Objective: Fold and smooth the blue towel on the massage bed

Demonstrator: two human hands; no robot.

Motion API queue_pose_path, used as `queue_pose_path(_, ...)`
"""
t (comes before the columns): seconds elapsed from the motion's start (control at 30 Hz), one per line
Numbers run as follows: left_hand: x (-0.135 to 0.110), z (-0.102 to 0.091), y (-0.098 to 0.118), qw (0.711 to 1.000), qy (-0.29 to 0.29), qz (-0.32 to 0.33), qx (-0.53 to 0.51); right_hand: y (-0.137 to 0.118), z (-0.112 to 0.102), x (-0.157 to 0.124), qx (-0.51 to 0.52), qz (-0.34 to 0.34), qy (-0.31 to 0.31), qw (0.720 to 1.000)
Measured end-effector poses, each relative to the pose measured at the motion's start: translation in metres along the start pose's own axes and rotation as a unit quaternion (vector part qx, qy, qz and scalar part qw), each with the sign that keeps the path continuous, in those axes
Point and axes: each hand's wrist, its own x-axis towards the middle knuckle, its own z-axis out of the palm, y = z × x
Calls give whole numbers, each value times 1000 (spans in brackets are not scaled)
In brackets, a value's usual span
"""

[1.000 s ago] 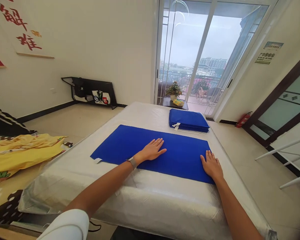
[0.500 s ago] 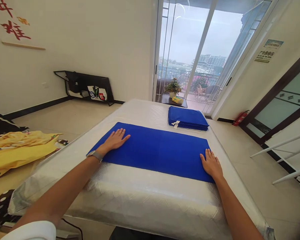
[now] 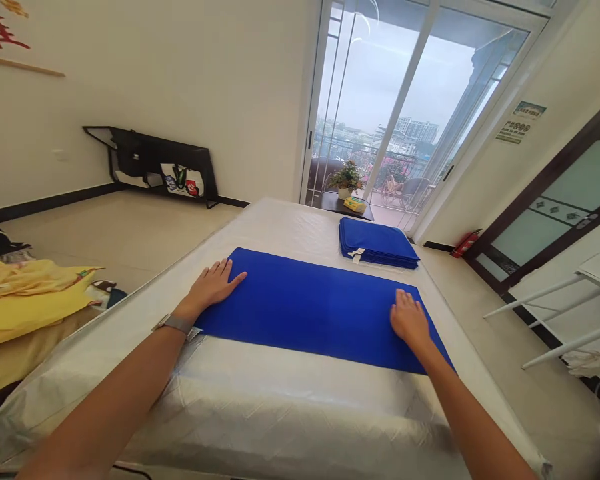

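Note:
A long blue cloth (image 3: 315,308) lies flat across a white plastic-wrapped mattress (image 3: 280,407). My left hand (image 3: 211,286) rests flat on the cloth's left end, fingers stretched out, a watch on the wrist. On the right end of the cloth lies my right hand (image 3: 408,319), palm down with the fingers spread. Neither hand holds anything. A stack of folded blue cloths (image 3: 377,243) with a white tag sits farther back on the mattress.
Yellow bedding (image 3: 27,303) lies on the floor at left. A black rack (image 3: 150,167) leans on the far wall. A potted plant (image 3: 347,180) stands by the sliding glass door. A fire extinguisher (image 3: 465,244) and a white frame (image 3: 560,303) are at right.
My left hand slid from the cloth's middle out to its left end. My right hand shifted slightly up and left on the right end. The view turned a little left.

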Motion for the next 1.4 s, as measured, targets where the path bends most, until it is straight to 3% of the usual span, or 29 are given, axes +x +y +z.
queue_pose_path(0.2,1,4,-3,1000,19,-1,15,-130,-15,34,122,-154,-39,980)
queue_pose_path(0.27,1,3,-2,1000,18,-3,18,-154,-13,46,144,-163,-49,975)
queue_pose_path(0.37,0,2,-1,1000,14,-4,17,-162,-4,59,154,-140,-76,975)
queue_pose_path(0.53,-1,1,0,1000,-3,-12,20,-120,13,71,142,-94,-77,982)
queue_pose_path(0.83,-1,5,0,999,2,-15,29,47,41,80,103,76,-55,990)
queue_pose_path(0.93,2,2,-4,999,-10,-15,51,67,45,78,107,97,-53,988)
queue_pose_path(1.07,10,-5,-3,993,-20,3,115,64,44,76,112,98,-47,988)
queue_pose_path(1.13,13,-4,14,991,4,-2,133,61,44,76,115,99,-44,987)
queue_pose_path(1.2,16,2,49,991,47,29,126,60,45,75,117,101,-38,987)
queue_pose_path(1.27,17,14,101,984,75,125,103,61,46,75,119,103,-35,987)
queue_pose_path(1.33,18,29,160,968,66,235,66,62,46,75,121,103,-35,987)
queue_pose_path(1.4,21,44,214,957,36,286,28,62,46,75,122,102,-37,987)
